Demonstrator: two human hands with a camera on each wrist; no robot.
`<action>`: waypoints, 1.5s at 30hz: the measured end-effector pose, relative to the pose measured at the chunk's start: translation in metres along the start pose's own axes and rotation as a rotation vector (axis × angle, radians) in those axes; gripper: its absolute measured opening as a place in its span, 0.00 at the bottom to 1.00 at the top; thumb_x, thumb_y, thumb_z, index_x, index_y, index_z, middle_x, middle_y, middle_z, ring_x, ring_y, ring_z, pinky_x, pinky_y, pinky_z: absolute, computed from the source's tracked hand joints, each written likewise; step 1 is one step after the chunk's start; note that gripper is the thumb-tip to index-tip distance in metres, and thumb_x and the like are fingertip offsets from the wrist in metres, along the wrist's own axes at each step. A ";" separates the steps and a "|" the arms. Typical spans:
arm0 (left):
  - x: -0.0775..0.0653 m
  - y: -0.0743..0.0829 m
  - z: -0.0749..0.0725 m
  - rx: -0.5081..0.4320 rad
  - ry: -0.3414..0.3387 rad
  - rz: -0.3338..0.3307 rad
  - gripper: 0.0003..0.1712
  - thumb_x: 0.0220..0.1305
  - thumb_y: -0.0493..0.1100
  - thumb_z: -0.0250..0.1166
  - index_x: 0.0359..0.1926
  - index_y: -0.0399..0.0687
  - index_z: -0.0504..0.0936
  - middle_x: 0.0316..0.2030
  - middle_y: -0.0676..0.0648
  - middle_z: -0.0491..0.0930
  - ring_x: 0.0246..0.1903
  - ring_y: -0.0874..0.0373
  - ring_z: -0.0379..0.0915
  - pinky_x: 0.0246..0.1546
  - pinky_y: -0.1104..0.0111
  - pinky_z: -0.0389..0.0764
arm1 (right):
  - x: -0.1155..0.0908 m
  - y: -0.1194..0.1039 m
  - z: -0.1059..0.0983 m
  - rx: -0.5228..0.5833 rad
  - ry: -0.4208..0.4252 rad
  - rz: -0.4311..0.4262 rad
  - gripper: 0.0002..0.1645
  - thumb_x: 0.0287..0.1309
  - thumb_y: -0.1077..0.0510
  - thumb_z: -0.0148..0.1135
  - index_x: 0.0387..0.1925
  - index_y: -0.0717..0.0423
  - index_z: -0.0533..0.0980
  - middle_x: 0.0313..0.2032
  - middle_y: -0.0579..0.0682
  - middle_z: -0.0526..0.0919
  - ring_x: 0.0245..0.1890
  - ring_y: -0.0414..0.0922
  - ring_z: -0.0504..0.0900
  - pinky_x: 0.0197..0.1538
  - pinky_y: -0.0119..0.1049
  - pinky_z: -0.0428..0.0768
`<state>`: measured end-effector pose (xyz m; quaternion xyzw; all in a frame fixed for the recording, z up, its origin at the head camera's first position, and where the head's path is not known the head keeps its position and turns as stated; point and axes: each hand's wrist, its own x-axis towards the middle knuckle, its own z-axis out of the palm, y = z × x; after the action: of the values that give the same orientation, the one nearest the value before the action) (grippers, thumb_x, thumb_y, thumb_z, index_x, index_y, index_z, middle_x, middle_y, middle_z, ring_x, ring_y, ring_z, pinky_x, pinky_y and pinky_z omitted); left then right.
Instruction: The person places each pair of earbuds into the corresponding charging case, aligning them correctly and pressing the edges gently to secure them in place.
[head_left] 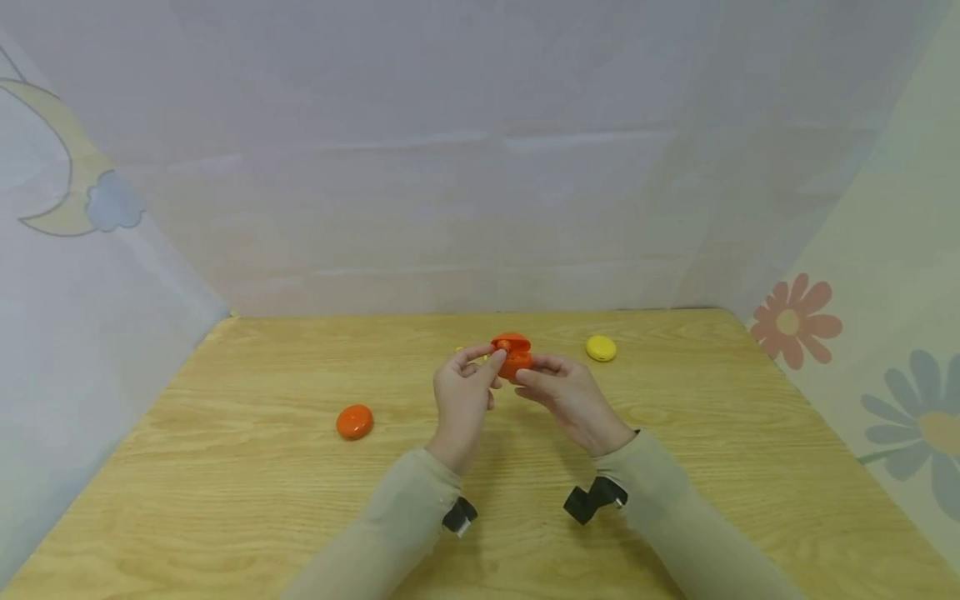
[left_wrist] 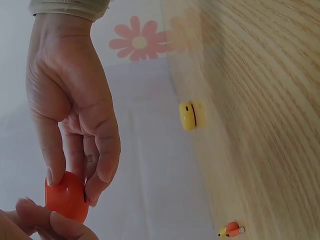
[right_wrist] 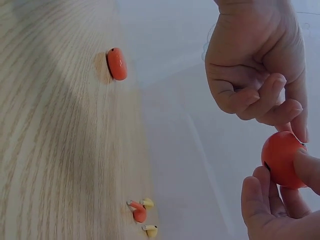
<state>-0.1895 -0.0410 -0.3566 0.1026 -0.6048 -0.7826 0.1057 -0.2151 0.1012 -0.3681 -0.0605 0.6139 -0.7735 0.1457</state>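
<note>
My right hand (head_left: 566,396) grips an orange earbud case (head_left: 515,363) between thumb and fingers, its lid tipped up. My left hand (head_left: 465,396) is at the case's mouth, thumb and forefinger pinching an orange earbud (head_left: 505,344) there, partly hidden by the fingertips. From the left wrist view, the case (left_wrist: 67,197) shows its rounded outside between both hands. In the right wrist view, the left hand (right_wrist: 250,75) reaches down to the case (right_wrist: 281,157), its other fingers curled. Another orange earbud (right_wrist: 139,214) and two yellow earbuds (right_wrist: 150,230) lie on the table beyond the hands.
A closed orange case (head_left: 355,422) lies on the wooden table (head_left: 225,500) at left. The yellow case (head_left: 601,348) sits at the back right. Printed cloth walls (head_left: 480,208) enclose the table's back and sides.
</note>
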 end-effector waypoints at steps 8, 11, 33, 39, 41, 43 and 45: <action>-0.002 -0.001 0.003 -0.004 0.001 -0.034 0.16 0.61 0.37 0.69 0.47 0.34 0.78 0.17 0.51 0.74 0.11 0.65 0.63 0.13 0.78 0.65 | 0.000 0.001 -0.001 0.020 -0.018 -0.016 0.06 0.65 0.71 0.56 0.41 0.62 0.75 0.39 0.47 0.81 0.40 0.41 0.82 0.51 0.37 0.80; -0.003 0.000 0.001 -0.003 -0.002 -0.034 0.18 0.61 0.37 0.69 0.50 0.35 0.77 0.17 0.51 0.74 0.11 0.65 0.62 0.13 0.77 0.66 | 0.001 0.002 -0.001 0.010 -0.005 -0.010 0.08 0.65 0.70 0.56 0.45 0.66 0.74 0.40 0.48 0.81 0.40 0.41 0.82 0.50 0.36 0.80; 0.004 -0.005 -0.018 0.089 -0.013 -0.129 0.18 0.63 0.41 0.68 0.50 0.34 0.77 0.19 0.52 0.75 0.10 0.66 0.59 0.14 0.78 0.69 | 0.002 -0.001 -0.007 -0.015 0.032 0.002 0.22 0.66 0.68 0.56 0.58 0.76 0.65 0.49 0.56 0.75 0.41 0.41 0.81 0.51 0.35 0.79; 0.011 -0.013 -0.026 0.114 -0.026 -0.152 0.15 0.65 0.40 0.67 0.48 0.35 0.78 0.24 0.53 0.80 0.10 0.67 0.61 0.14 0.78 0.69 | 0.000 -0.005 -0.007 0.013 0.046 0.013 0.23 0.66 0.68 0.56 0.59 0.75 0.64 0.49 0.56 0.74 0.40 0.40 0.82 0.51 0.34 0.79; 0.014 -0.015 -0.028 0.134 -0.035 -0.169 0.15 0.65 0.41 0.66 0.48 0.35 0.78 0.27 0.52 0.81 0.11 0.67 0.61 0.15 0.78 0.69 | 0.000 -0.005 -0.008 0.016 0.046 0.015 0.23 0.66 0.68 0.55 0.59 0.75 0.64 0.49 0.55 0.74 0.40 0.40 0.82 0.51 0.34 0.79; 0.017 -0.019 -0.030 0.149 -0.043 -0.192 0.16 0.66 0.42 0.66 0.49 0.35 0.79 0.27 0.52 0.80 0.12 0.66 0.61 0.16 0.77 0.69 | 0.000 -0.005 -0.008 0.013 0.042 0.015 0.23 0.67 0.69 0.55 0.60 0.75 0.64 0.49 0.55 0.74 0.40 0.40 0.82 0.51 0.34 0.79; 0.020 -0.023 -0.032 0.158 -0.047 -0.211 0.17 0.66 0.42 0.65 0.49 0.35 0.79 0.27 0.50 0.79 0.11 0.66 0.60 0.16 0.77 0.68 | 0.000 -0.005 -0.008 0.010 0.040 0.015 0.23 0.67 0.69 0.54 0.60 0.76 0.63 0.49 0.55 0.74 0.40 0.40 0.82 0.50 0.33 0.79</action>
<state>-0.2007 -0.0706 -0.3870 0.1553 -0.6528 -0.7415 0.0001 -0.2178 0.1100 -0.3657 -0.0398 0.6133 -0.7764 0.1396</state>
